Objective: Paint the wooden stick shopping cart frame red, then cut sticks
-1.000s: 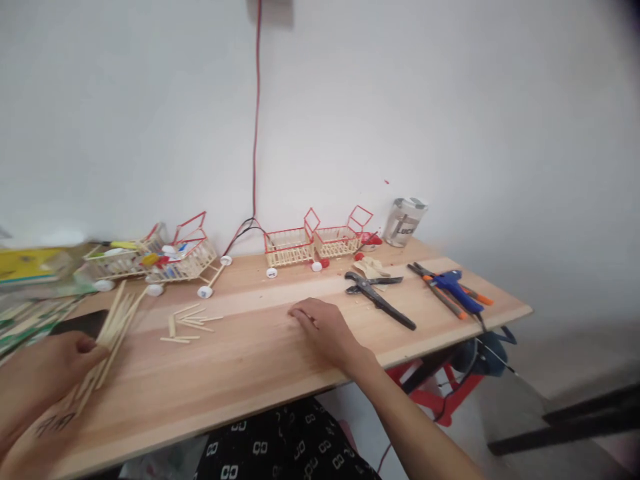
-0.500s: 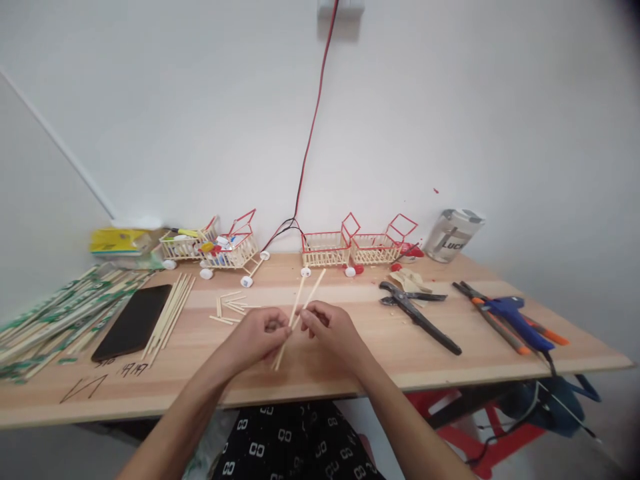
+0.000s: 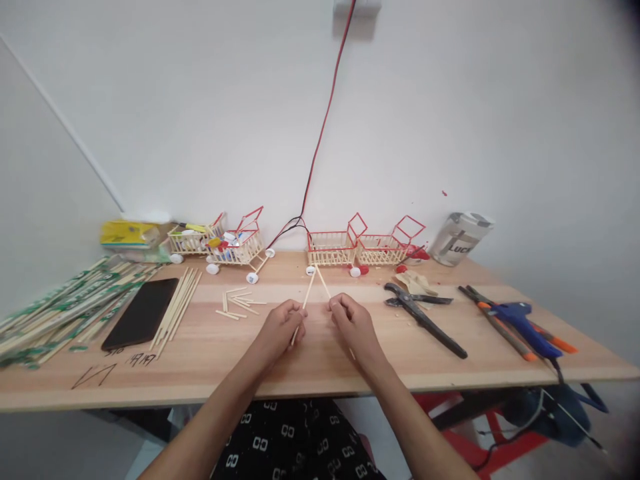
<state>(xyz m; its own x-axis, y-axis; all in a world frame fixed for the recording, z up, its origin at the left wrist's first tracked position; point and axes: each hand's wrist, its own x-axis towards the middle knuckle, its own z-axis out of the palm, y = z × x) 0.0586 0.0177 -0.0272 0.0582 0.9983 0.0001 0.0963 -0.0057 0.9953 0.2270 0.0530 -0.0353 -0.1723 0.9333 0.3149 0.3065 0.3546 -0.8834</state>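
Over the middle of the wooden table [image 3: 310, 370], each of my hands pinches one thin wooden stick. My left hand [image 3: 280, 328] is closed on a stick [image 3: 308, 293] that slants up to the right. My right hand [image 3: 353, 325] is closed on a second stick [image 3: 323, 283] that slants up to the left. The two sticks meet at their far tips in a narrow V, just in front of the small stick-built carts [image 3: 365, 249] with red frames.
At the left lie a pile of wrapped chopsticks [image 3: 60, 307], a black phone [image 3: 141, 313], loose sticks [image 3: 177, 308] and short cut pieces [image 3: 237, 301]. Two more carts [image 3: 220, 245] stand at the back. Right: black cutters [image 3: 423, 318], blue glue gun [image 3: 520, 319], a jar [image 3: 457, 238].
My left hand came from the far-left stick bundle to the middle. The pair of sticks held together half a second ago is now split, one in each hand. The camera swung left.
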